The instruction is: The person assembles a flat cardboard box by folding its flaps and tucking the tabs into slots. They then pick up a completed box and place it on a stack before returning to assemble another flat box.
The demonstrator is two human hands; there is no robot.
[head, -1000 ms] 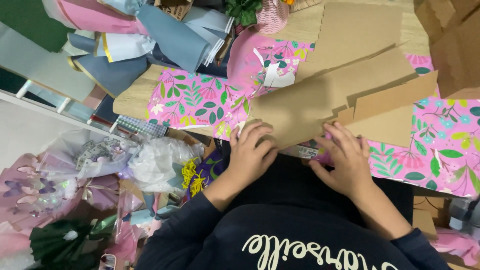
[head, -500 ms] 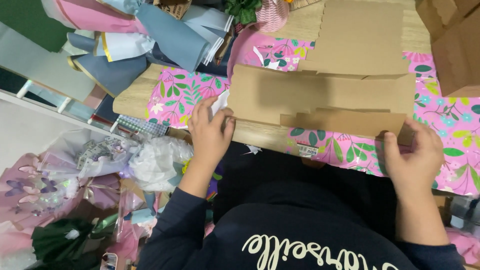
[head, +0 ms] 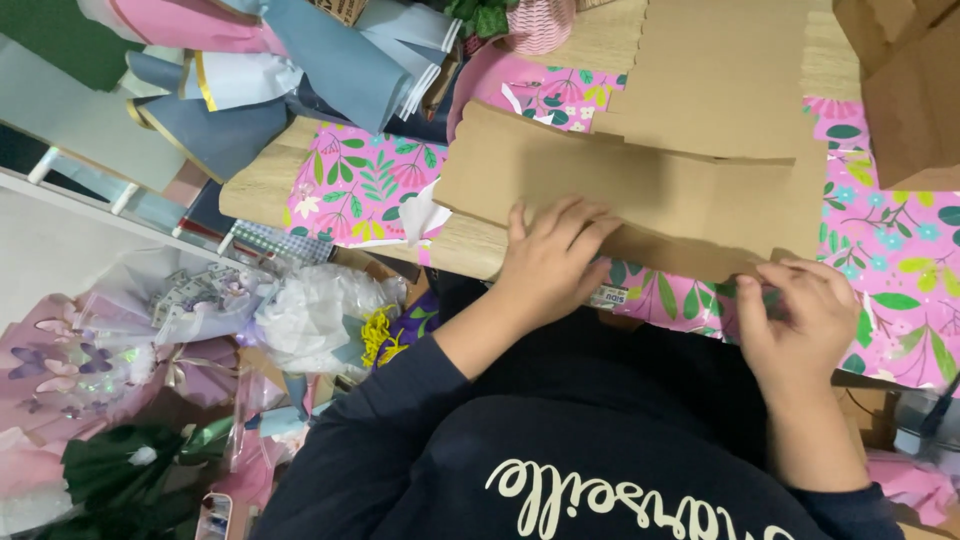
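A flat brown cardboard sheet (head: pixel 640 180) with folded flaps lies across a pink floral wrapping paper (head: pixel 370 185) on a wooden table (head: pixel 265 180). My left hand (head: pixel 550 260) presses flat on the near edge of the cardboard, fingers spread. Fingers of my right hand (head: pixel 800 320) pinch the lower right corner of the cardboard at the table's near edge.
Rolled blue, white and pink paper sheets (head: pixel 290 70) lie at the far left of the table. Another cardboard box (head: pixel 900 90) stands at the far right. Wrapped bouquets and plastic bags (head: pixel 200 320) fill the floor to my left. A pink woven basket (head: pixel 540 25) stands at the back.
The cardboard has been unfolded flat, then shifted. My left hand moved from its left end to its near middle edge. My right hand came in from the far right end to the lower right corner.
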